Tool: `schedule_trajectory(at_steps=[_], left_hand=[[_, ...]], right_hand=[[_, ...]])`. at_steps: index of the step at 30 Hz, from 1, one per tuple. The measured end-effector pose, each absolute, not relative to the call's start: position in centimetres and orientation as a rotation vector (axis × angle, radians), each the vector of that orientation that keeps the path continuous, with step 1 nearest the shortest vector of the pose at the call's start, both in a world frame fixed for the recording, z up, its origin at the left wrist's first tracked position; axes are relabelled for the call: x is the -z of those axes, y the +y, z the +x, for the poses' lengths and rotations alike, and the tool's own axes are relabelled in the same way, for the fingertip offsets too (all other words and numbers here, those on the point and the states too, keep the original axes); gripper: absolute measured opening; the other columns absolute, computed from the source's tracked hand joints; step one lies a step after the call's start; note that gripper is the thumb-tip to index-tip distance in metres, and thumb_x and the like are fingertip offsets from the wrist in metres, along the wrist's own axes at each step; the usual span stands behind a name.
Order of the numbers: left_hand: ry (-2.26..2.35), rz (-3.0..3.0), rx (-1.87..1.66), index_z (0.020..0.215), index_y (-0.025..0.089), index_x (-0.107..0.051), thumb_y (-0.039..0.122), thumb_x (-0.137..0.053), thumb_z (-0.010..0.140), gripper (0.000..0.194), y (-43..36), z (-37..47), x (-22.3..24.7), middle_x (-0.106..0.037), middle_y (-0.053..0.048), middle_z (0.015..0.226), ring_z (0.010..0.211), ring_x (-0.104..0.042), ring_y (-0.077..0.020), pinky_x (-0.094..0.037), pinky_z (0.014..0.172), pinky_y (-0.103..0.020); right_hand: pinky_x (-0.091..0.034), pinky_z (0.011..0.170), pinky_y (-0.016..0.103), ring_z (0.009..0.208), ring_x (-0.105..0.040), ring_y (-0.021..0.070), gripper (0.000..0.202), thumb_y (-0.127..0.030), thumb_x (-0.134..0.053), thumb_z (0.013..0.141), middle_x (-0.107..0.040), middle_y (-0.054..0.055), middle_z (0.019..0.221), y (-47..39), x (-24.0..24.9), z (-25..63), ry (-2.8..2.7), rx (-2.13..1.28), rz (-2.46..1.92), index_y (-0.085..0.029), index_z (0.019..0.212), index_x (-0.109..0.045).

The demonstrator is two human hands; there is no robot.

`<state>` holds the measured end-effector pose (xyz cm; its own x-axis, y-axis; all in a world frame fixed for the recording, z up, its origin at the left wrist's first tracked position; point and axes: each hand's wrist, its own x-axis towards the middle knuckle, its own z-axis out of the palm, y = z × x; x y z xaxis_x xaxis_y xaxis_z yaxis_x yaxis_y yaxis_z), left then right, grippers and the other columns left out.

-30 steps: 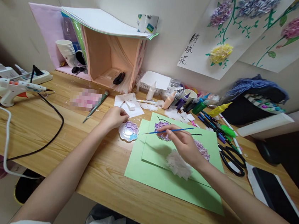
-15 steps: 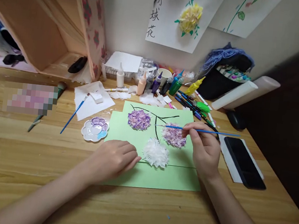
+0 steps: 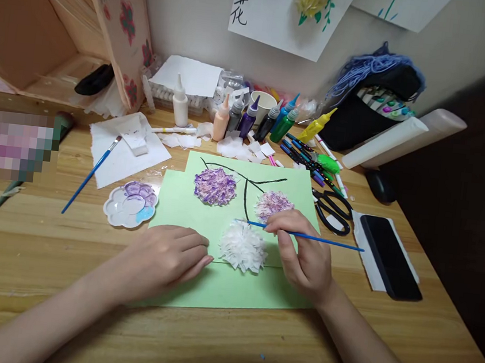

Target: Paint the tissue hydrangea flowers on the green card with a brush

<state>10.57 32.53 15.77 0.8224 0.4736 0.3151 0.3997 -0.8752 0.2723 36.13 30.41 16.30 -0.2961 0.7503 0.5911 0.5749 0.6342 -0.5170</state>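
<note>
My right hand [image 3: 304, 254] pinches a thin blue paintbrush [image 3: 331, 241], its tip at the upper edge of a white paper flower [image 3: 243, 246]. Curled fingers of my left hand [image 3: 174, 258] rest on the light green paper [image 3: 231, 290], left of that flower, and what is under them is hidden. Two purple-and-white flowers, one at the upper left [image 3: 215, 186] and one at the right [image 3: 274, 206], partly behind my right hand, sit by black painted stems [image 3: 246, 193]. A flower-shaped palette [image 3: 120, 209] with purple and light blue paint lies beside the paper.
Paint bottles [image 3: 248, 118] and a paper cup [image 3: 263, 101] stand along the wall. Pens [image 3: 303, 156], black scissors [image 3: 334, 211], a mouse [image 3: 380, 186] and a phone [image 3: 390, 258] are at the right. A second brush [image 3: 91, 174] lies at the left on white tissue [image 3: 153, 158].
My right hand has moved down and left with the brush, whose tip went from beside the stem to the white flower's top edge. The view has shifted closer to the table.
</note>
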Motion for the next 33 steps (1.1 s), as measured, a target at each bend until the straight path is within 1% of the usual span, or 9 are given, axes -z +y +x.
schedule_trajectory(at_steps=[6, 11, 17, 24, 33], left_hand=[[0.69, 2.819, -0.541, 0.084, 0.018, -0.067, 0.023, -0.038, 0.101, 0.034, 32.54, 10.48, -15.62, -0.072, -0.004, 0.079, 0.072, -0.068, -0.0144, -0.05, 0.064, -0.025], [0.68, 2.831, -0.566, 0.082, 0.016, -0.067, 0.022, -0.038, 0.101, 0.034, 32.56, 10.55, -15.56, -0.072, -0.004, 0.079, 0.071, -0.069, -0.0151, -0.05, 0.062, -0.026], [0.681, 2.788, -0.571, 0.083, 0.018, -0.066, 0.022, -0.04, 0.1, 0.031, 32.59, 10.53, -15.53, -0.07, -0.004, 0.075, 0.07, -0.067, -0.0145, -0.049, 0.063, -0.025], [0.692, 2.785, -0.529, 0.083, 0.017, -0.067, 0.025, -0.037, 0.101, 0.035, 32.64, 10.48, -15.43, -0.07, -0.005, 0.076, 0.071, -0.067, -0.0148, -0.05, 0.064, -0.025], [0.691, 2.787, -0.513, 0.085, 0.018, -0.068, 0.024, -0.037, 0.101, 0.035, 32.66, 10.43, -15.5, -0.07, -0.005, 0.078, 0.072, -0.067, -0.0151, -0.051, 0.064, -0.025]], right_hand=[[-0.051, 0.072, 0.034, 0.08, -0.061, 0.019, 0.021, -0.007, -0.044, 0.091, -0.064, 0.004, 0.084, 30.51, -15.99, 36.07, -2.052, -0.27, -1.037, -0.024, 0.099, -0.054], [-0.05, 0.07, 0.035, 0.078, -0.061, 0.019, 0.021, -0.008, -0.043, 0.092, -0.064, 0.004, 0.083, 30.48, -15.94, 35.94, -2.052, -0.271, -1.045, -0.024, 0.099, -0.054], [-0.051, 0.07, 0.035, 0.077, -0.061, 0.0192, 0.02, -0.009, -0.043, 0.092, -0.064, 0.004, 0.083, 30.47, -16.08, 35.97, -2.024, -0.271, -1.051, -0.024, 0.099, -0.054], [-0.05, 0.069, 0.034, 0.077, -0.062, 0.0194, 0.021, -0.009, -0.042, 0.091, -0.064, 0.004, 0.082, 30.57, -16.0, 35.84, -2.023, -0.288, -1.067, -0.024, 0.097, -0.055], [-0.05, 0.069, 0.035, 0.077, -0.062, 0.0195, 0.02, -0.01, -0.042, 0.092, -0.064, 0.004, 0.083, 30.51, -16.14, 36.05, -2.0, -0.313, -1.065, -0.024, 0.097, -0.056]])
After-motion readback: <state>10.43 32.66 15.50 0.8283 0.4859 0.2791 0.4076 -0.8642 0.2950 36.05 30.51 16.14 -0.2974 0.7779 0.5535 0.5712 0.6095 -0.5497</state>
